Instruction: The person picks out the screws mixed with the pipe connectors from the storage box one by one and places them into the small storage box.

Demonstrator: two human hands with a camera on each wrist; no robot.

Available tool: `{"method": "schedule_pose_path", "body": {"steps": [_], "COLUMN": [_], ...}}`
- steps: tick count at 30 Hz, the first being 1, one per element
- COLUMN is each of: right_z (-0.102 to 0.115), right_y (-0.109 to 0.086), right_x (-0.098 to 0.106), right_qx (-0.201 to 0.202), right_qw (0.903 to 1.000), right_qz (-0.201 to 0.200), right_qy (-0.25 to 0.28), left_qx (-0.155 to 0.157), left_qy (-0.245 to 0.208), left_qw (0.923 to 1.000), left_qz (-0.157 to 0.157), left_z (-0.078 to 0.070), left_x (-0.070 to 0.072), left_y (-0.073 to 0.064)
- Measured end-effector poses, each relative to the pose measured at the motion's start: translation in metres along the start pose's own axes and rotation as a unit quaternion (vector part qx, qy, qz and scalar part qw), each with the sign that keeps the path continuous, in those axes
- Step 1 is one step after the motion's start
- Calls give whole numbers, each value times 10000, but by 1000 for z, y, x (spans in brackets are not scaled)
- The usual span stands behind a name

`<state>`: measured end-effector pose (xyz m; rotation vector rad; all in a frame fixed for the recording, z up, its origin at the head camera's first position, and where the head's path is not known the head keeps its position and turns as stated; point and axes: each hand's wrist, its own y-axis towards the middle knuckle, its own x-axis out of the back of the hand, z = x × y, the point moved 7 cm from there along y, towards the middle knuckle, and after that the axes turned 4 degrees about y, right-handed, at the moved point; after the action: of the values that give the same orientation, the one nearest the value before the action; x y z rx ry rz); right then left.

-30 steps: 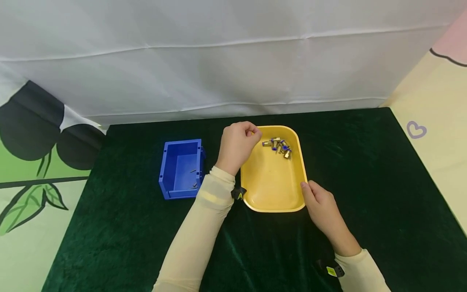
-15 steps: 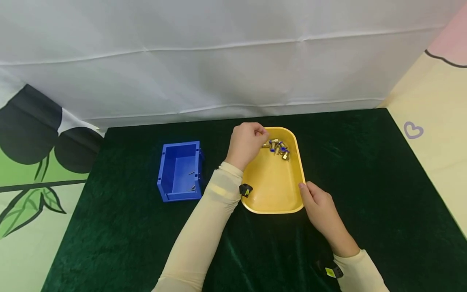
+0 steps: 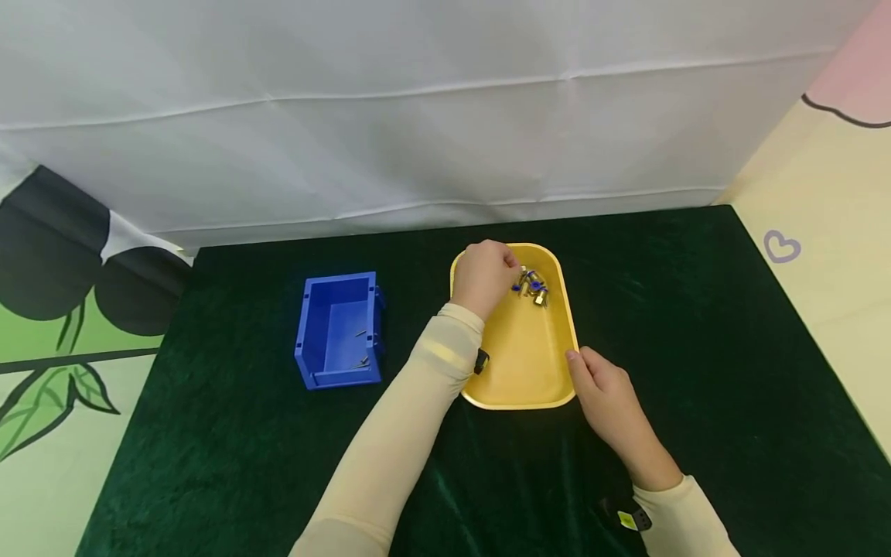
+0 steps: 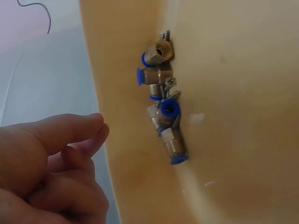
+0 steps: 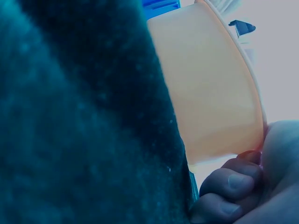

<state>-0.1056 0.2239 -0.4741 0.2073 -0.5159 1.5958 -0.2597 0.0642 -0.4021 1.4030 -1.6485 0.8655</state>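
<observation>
A yellow plastic tray (image 3: 525, 363) rests on the dark green cloth. Toward its far end lies a pile of brass push-in fittings (image 4: 161, 109) with blue collars, mixed with small metal screws (image 4: 170, 82). My left hand (image 3: 485, 278) hovers over the tray's far left part, close beside the pile. In the left wrist view its thumb and forefinger (image 4: 74, 128) come together loosely, and nothing shows between them. My right hand (image 3: 612, 402) grips the tray's near right rim, thumb on top; in the right wrist view its fingers (image 5: 233, 179) curl by the outer wall.
Left of the tray stands a blue open-front bin (image 3: 341, 377) with a few small screws (image 3: 362, 361) inside. Green velvet cloth (image 3: 696, 325) covers the table. A white fabric backdrop (image 3: 418, 155) hangs behind the far edge.
My left hand has moved right and slightly down, from the tray's left rim toward the fittings. My right hand keeps its grip on the rim. The whole head view has shifted slightly.
</observation>
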Motion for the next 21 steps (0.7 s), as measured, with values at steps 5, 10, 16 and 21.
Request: {"method": "schedule_pose_path", "body": {"steps": [5,10,16,21], "right_z": [2,3,0,-2], "right_y": [0,0,1,1], "right_x": [1,1,1,1], "right_qx": [19,20,0,56], "right_qw": [10000,9999,9999,9999], "right_qz": [19,60,91,45], "right_qy": [49,87,124,122], "left_qx": [-104,-148,-256,-161], "left_qy": [557,1006,1471,1646], "left_qw": [9981,9946,9884,9859], "left_qz": [250,221,261,264], "left_z": [-4,-6,-11,-12], "left_x": [-15,-22,-26,-28], "left_y": [4,7,12,13]}}
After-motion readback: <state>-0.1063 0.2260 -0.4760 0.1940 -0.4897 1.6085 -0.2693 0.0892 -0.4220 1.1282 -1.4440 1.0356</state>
